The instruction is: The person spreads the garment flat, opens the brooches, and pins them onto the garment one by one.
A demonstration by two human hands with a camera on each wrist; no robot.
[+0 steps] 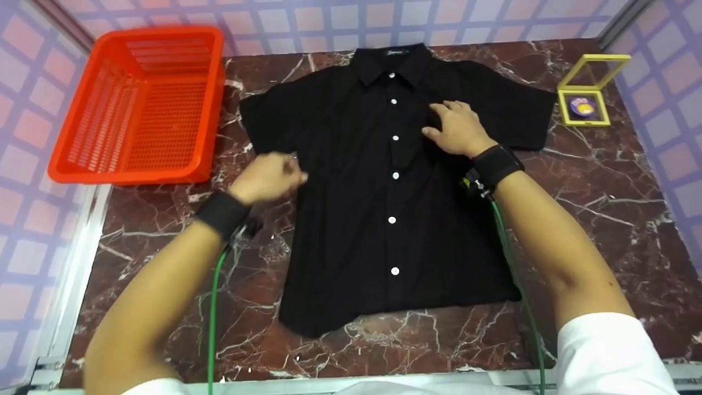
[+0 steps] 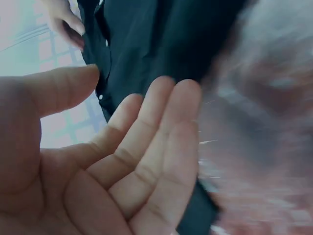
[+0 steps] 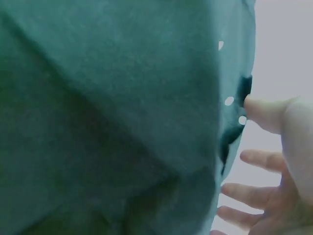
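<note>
A black short-sleeved shirt (image 1: 351,219) with white buttons lies spread front up, its collar at the far side. My right hand (image 1: 458,129) rests on the shirt's chest, right of the button row, fingers spread. In the right wrist view the dark cloth (image 3: 122,98) fills most of the picture, with the fingers (image 3: 249,196) at its edge. Beside the shirt's left side, below the sleeve, is my left hand (image 1: 269,175), blurred. The left wrist view shows that palm (image 2: 122,171) holding nothing, its fingers loosely extended.
A red plastic basket (image 1: 211,115) stands at the back left. At the back right is a small yellow frame box (image 1: 584,122) with its lid up and a purple round badge (image 1: 582,107) inside. Green cables (image 1: 214,307) trail from both wrists over the marbled table (image 1: 603,263).
</note>
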